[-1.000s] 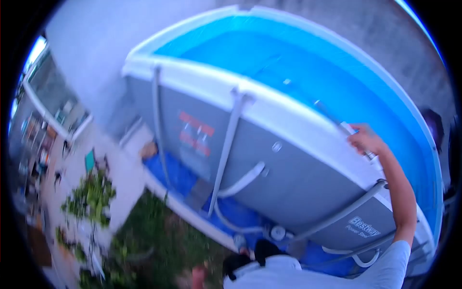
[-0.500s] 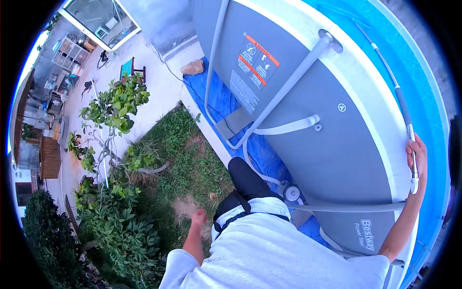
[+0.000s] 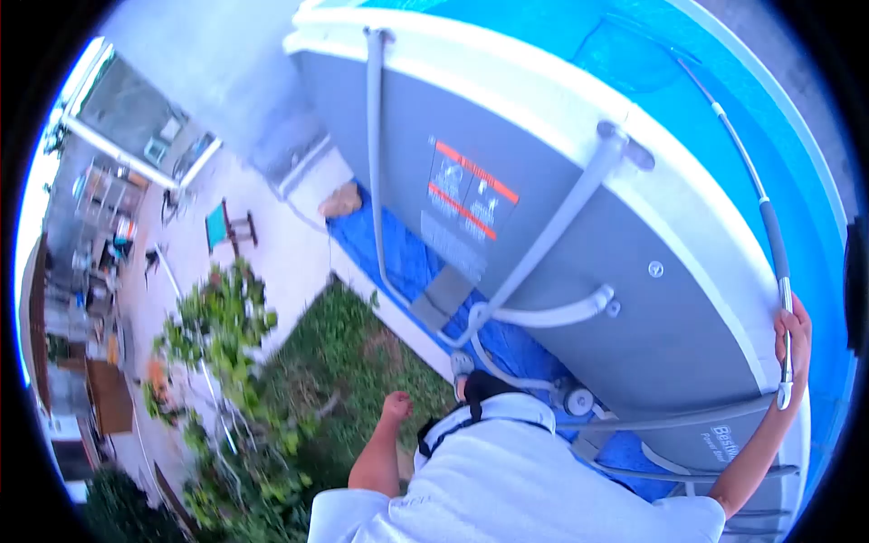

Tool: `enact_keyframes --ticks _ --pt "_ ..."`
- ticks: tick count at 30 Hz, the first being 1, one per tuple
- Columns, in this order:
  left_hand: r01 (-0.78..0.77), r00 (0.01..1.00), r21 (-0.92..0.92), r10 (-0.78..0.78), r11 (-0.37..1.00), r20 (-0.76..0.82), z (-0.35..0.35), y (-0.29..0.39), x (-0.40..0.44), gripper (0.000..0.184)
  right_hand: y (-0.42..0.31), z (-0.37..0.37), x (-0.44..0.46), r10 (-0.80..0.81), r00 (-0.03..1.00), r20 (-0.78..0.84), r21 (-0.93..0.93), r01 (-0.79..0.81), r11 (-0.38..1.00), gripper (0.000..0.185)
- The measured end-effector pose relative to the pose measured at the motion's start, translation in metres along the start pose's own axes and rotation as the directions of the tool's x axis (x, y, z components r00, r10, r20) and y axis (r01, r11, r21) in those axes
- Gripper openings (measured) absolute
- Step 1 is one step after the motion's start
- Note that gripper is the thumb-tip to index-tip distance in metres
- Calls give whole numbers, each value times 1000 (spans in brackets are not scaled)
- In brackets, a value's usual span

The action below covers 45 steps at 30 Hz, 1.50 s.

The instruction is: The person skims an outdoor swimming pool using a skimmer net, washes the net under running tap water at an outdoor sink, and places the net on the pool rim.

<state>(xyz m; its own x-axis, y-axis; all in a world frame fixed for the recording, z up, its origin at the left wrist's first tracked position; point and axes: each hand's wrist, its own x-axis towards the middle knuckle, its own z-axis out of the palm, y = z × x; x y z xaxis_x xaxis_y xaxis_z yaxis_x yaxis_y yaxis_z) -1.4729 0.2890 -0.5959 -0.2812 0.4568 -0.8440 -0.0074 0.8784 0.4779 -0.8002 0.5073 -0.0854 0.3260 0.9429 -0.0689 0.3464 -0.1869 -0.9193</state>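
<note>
Our right hand (image 3: 794,339) is wrapped around the pole (image 3: 767,217) near its pale end, beside the rim (image 3: 724,271) of the pool (image 3: 652,344). Our left hand (image 3: 396,405) hangs curled over the grass (image 3: 358,357); we cannot tell how tightly. To steer well, we judge it best to hold firmly, swing slowly, and perhaps bring the left hand to the grey sleeve (image 3: 775,244). The pool holds bluish water (image 3: 815,217); the pole's far end reaches what looks like a submerged net (image 3: 625,59).
</note>
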Motion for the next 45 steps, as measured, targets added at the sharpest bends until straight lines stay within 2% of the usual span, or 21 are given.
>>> enact_keyframes --ticks 1,3,4,7,11,13,19,20,22,23,25,26,28,32,34,35,37,39,41,42,45 --pt "-32 999 23 32 999 11 -4 37 20 32 -6 7 0 4 1000 5 6 -4 1000 45" --pt "-364 931 251 356 897 77 -12 104 49 33 -18 30 -6 23 998 -52 84 -18 996 46" --pt "-382 924 270 370 884 97 -15 140 54 33 -22 42 -5 37 995 -90 91 -29 995 46" --pt "-606 793 10 603 796 87 -14 249 60 31 -32 79 3 66 976 -208 101 -46 994 48" --pt "-725 683 -109 730 680 4 -22 351 60 28 -54 114 7 64 976 -209 94 -45 995 50" --pt "-826 559 -156 823 542 -101 -26 405 44 25 -60 128 5 78 965 -250 48 -68 997 51" --pt "-968 241 -124 945 218 -219 -40 601 -29 19 -70 173 11 95 903 -420 -11 -110 994 57" --pt "-967 244 -128 950 221 -197 -43 631 -34 19 -71 181 13 102 881 -462 -23 -126 992 57" --pt "-994 65 -100 967 41 -248 -49 691 -37 19 -82 197 13 128 859 -496 -41 -171 984 56" --pt "-992 68 -117 973 43 -220 -54 719 -37 19 -83 205 13 142 843 -520 -38 -189 981 56" --pt "-972 -232 80 943 -219 -240 -67 775 -35 19 -84 216 18 128 808 -575 -75 -208 975 56" --pt "-978 -208 68 950 -197 -234 -73 799 -34 19 -84 220 20 134 792 -595 -80 -225 971 55" --pt "-949 -316 67 921 -309 -229 -85 849 -30 17 -82 223 26 137 779 -612 -98 -246 964 55" --pt "-944 -297 187 945 -271 -133 -110 918 -19 18 -81 224 31 162 720 -675 -104 -309 945 53" --pt "-984 22 178 998 12 54 -115 931 -16 10 -84 224 33 184 715 -674 -76 -315 946 51" --pt "-985 34 173 997 22 68 -114 933 -17 10 -85 222 32 194 709 -678 -78 -332 940 51" --pt "-866 36 492 969 -91 244 -110 927 -24 10 -80 218 35 215 680 -701 -63 -359 931 50" --pt "-889 25 455 986 -54 165 -105 925 -24 19 -78 211 30 244 663 -708 -73 -413 908 48" --pt "-883 -75 449 985 -137 154 -105 921 -24 21 -61 196 19 221 676 -703 -47 -354 934 47" --pt "-874 -114 456 984 -167 140 -105 919 -22 25 -45 184 13 129 677 -725 -162 -350 923 48" --pt "-867 -139 465 983 -178 117 -104 919 -21 27 -22 158 0 107 711 -695 -123 -264 957 49"
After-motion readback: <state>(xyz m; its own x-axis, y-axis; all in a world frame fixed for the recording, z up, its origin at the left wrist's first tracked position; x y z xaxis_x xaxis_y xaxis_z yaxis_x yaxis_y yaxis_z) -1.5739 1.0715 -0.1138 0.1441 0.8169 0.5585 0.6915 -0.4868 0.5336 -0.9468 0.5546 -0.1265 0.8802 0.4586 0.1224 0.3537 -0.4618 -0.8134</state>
